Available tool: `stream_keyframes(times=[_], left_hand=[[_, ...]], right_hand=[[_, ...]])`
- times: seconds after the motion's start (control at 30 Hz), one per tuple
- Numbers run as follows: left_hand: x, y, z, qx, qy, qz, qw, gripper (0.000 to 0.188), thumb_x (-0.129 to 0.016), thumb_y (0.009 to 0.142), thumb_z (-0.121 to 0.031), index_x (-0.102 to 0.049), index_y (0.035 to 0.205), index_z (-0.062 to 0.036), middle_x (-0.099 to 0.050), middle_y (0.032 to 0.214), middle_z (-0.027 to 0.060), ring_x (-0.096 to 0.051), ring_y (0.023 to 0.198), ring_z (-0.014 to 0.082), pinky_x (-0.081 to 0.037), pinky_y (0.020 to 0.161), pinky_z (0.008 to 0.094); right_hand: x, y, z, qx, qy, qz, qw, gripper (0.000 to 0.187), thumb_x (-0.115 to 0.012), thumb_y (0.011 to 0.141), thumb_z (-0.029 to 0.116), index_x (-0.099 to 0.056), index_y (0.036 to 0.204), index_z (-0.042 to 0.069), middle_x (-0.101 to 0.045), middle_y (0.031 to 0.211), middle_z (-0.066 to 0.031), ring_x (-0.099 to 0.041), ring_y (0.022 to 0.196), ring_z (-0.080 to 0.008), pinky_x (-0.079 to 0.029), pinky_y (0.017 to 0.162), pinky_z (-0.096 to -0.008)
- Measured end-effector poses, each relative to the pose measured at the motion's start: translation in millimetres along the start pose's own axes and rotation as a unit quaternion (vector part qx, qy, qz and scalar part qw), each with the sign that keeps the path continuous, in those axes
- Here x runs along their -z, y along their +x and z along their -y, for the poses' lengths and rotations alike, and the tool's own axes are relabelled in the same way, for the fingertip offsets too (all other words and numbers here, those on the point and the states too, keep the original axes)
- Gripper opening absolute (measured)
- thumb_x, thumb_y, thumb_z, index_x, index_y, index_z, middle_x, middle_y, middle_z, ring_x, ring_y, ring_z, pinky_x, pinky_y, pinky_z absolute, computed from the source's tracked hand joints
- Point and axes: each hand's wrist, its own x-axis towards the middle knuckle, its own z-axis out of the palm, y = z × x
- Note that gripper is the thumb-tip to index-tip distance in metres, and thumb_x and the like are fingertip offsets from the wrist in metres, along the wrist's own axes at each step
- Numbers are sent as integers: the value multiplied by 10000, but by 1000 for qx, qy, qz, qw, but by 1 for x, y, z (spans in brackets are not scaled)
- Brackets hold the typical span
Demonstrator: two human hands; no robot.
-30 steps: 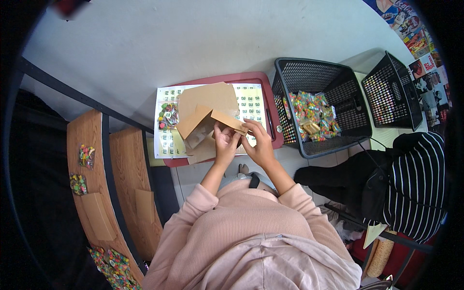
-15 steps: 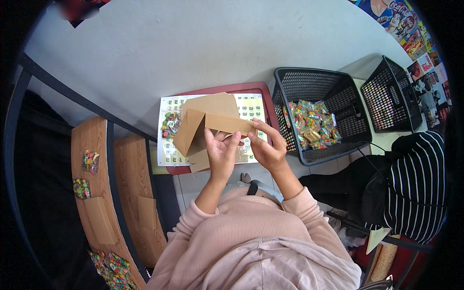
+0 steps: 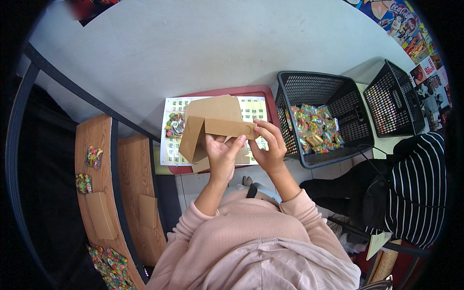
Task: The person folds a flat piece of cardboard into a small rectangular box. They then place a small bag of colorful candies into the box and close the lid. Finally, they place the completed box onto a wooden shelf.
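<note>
A brown cardboard box (image 3: 227, 127), partly folded, is held up over the table between both hands. My left hand (image 3: 221, 158) closes on its near side, thumb along the lower edge and the other fingers partly hidden behind the card. At the box's right end, my right hand (image 3: 268, 147) pinches the narrow panel with thumb and fingers. A rounded cut line shows near that end, and a triangular side opens at the left. Under the box lies a white sheet of printed labels (image 3: 170, 151); a clear bag of colourful candies (image 3: 175, 125) rests on its left part.
A red tray or board (image 3: 261, 90) lies beneath the sheet. To the right stand a black basket (image 3: 321, 77) with candy bags and another black basket (image 3: 386, 104). Wooden shelves (image 3: 96, 164) at left carry candy bags and folded card. A person in a striped top (image 3: 418, 188) is at right.
The box has tilted slightly, showing more of its narrow panel and the rounded cut at its right end. Both hands keep their hold; the whole view has shifted a little.
</note>
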Motion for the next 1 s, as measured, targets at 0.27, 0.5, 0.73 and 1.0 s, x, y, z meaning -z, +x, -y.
stream_keyframes(times=[0.27, 0.5, 0.73, 1.0], left_hand=[[-4, -9, -2, 35, -13, 4, 999, 440, -607, 747, 3, -366, 1109, -62, -503, 1031, 79, -555, 855, 130, -474, 636, 225], [-4, -13, -3, 34, 2, 26, 999, 425, -605, 756, 18, -371, 1104, -49, -520, 1008, 73, -558, 844, 125, -469, 621, 216], [3, -17, 4, 31, -25, 18, 999, 406, -600, 762, 21, -383, 1101, -33, -539, 967, 67, -560, 808, 116, -449, 589, 204], [1, -19, -3, 47, -11, 13, 999, 333, -565, 808, -41, -385, 1088, -32, -562, 935, 86, -597, 745, 129, -512, 624, 226]], right_hand=[[-2, -1, 4, 42, -31, -39, 998, 310, -642, 610, -75, -558, 891, 24, -595, 911, -138, -616, 767, -253, -520, 629, -309], [-1, -4, 4, 65, -25, -46, 997, 222, -627, 619, -71, -576, 813, 26, -599, 878, -126, -617, 756, -256, -527, 627, -314], [-5, -6, 9, 56, 10, -61, 997, 274, -616, 596, -89, -570, 840, 25, -585, 886, -129, -609, 745, -263, -514, 591, -315], [-3, -7, 6, 77, -24, -41, 996, 340, -620, 575, -82, -547, 886, 33, -543, 863, -114, -563, 705, -248, -482, 585, -316]])
